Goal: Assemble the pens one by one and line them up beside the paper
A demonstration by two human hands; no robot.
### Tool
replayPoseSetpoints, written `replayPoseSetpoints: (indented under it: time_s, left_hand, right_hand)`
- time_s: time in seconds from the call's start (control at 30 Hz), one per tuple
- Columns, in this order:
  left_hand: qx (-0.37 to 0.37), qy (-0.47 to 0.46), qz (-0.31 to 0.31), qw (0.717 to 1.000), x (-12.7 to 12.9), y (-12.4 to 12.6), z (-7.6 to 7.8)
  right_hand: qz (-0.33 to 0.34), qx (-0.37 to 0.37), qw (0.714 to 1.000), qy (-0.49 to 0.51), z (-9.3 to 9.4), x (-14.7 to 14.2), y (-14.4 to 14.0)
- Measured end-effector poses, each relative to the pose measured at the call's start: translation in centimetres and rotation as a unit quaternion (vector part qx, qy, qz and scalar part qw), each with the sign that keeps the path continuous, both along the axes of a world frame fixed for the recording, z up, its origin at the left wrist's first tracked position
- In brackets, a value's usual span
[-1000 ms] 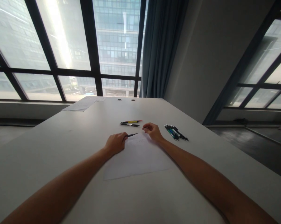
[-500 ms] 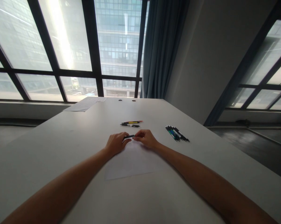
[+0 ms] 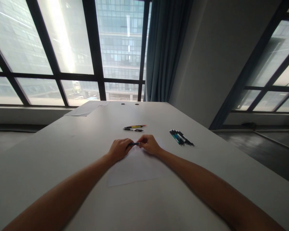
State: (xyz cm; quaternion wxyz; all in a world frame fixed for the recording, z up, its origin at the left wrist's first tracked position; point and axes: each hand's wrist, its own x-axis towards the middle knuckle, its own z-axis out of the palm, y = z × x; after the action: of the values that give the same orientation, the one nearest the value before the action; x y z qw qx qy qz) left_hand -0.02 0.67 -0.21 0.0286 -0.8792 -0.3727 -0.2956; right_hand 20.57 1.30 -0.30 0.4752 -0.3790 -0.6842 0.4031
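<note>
Some papers lie flat at the far left of the white counter, well apart from the hands, which leaves room for the work in the middle. Nearer, the left hand rests by the far part of a white sheet, its fingers closed around the left end of a dark pen. The pen lies roughly level between the hands, over the sheet, apparently held from both ends so that one grip steadies it against the other. Just beyond, a yellow pen and a black pen sit side by side, within easy reach. The right hand meets the dark pen from the other side, its fingers pinching the right end; which small part they pinch is too fine to make out from here. Farther right, a row of pens lies slanted and close together, perhaps grouped to keep them apart from the other pair. These rest directly on the counter rather than in a holder.
</note>
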Motion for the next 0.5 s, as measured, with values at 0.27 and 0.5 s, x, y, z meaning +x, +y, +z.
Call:
replayPoseSetpoints:
  time_s: [0.27, 0.5]
  left_hand:
    - [-0.022, 0.005, 0.029, 0.999, 0.0, -0.1, 0.2]
    - [-0.039, 0.004, 0.041, 0.998, 0.2, -0.1, 0.3]
  right_hand:
    - [-0.074, 0.033, 0.997, -0.015, 0.0, 1.0, 1.0]
    - [-0.192, 0.071, 0.975, -0.09, 0.8, 3.8, 2.3]
